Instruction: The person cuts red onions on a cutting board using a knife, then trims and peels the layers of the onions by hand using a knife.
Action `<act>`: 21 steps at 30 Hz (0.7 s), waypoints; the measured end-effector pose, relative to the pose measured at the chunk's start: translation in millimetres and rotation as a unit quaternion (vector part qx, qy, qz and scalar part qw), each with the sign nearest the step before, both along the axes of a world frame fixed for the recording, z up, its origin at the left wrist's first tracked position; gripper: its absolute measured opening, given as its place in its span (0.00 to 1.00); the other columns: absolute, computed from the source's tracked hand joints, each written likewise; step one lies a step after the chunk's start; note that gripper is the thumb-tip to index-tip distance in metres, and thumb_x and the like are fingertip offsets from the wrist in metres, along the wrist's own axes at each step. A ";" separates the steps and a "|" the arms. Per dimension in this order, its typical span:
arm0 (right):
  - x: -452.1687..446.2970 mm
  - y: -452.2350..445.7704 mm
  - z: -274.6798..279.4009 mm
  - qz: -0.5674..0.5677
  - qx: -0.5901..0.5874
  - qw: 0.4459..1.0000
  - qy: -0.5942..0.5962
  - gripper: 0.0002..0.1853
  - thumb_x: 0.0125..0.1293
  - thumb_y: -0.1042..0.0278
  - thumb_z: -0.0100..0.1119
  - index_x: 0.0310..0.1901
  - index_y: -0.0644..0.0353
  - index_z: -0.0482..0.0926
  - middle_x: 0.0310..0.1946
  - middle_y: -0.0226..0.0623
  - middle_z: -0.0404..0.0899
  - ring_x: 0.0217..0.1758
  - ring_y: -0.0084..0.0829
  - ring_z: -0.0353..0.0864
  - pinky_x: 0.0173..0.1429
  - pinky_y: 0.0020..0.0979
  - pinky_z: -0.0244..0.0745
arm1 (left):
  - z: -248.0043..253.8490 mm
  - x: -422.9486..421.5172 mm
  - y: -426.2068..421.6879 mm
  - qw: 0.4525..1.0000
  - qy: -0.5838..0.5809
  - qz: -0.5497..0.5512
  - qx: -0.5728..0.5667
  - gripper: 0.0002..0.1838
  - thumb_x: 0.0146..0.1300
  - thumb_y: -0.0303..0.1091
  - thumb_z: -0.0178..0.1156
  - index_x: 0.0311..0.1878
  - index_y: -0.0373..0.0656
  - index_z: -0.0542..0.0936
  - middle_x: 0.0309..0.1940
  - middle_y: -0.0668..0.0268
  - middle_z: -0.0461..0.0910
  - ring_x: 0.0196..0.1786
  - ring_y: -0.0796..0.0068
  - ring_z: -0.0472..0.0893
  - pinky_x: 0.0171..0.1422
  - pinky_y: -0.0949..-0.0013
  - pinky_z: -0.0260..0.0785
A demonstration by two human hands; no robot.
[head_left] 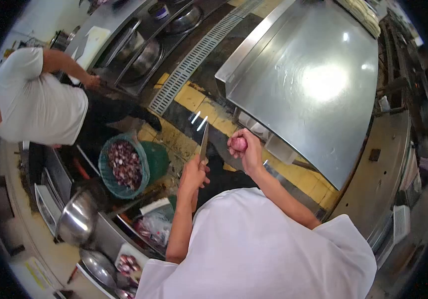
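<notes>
My left hand [192,175] is closed around the handle of a knife [204,143], whose blade points up and away from me. To the right of it, my right hand [251,155] has its fingers wrapped round a purplish-red onion [239,144]. Knife and onion are apart, both held over the floor in front of my white shirt. Left of my left hand stands a green bin [157,162] holding many onion pieces or peelings [123,163]. A plastic bag [158,227] with reddish contents lies beside my left forearm.
A steel table [274,65] fills the upper right. At the left stands another person [39,102] in a white shirt, an arm stretched toward a counter with a white board [94,42]. Steel bowls [77,219] and a tray of cut onions [128,264] are at lower left.
</notes>
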State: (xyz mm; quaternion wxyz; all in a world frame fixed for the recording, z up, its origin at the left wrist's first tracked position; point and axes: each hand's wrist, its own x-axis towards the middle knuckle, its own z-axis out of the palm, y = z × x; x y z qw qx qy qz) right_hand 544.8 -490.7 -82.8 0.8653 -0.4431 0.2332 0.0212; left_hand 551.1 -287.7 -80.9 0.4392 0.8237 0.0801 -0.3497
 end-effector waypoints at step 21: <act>358.5 -3.1 121.6 -0.068 -0.145 0.974 -0.158 0.23 0.79 0.49 0.39 0.40 0.61 0.77 0.28 0.36 0.81 0.23 0.22 0.76 0.23 0.23 0.67 | 54.0 344.2 -0.8 0.978 -0.036 -0.176 -0.106 0.11 0.76 0.32 0.47 0.56 0.37 0.68 0.36 0.56 0.86 0.22 0.69 0.85 0.16 0.68 0.72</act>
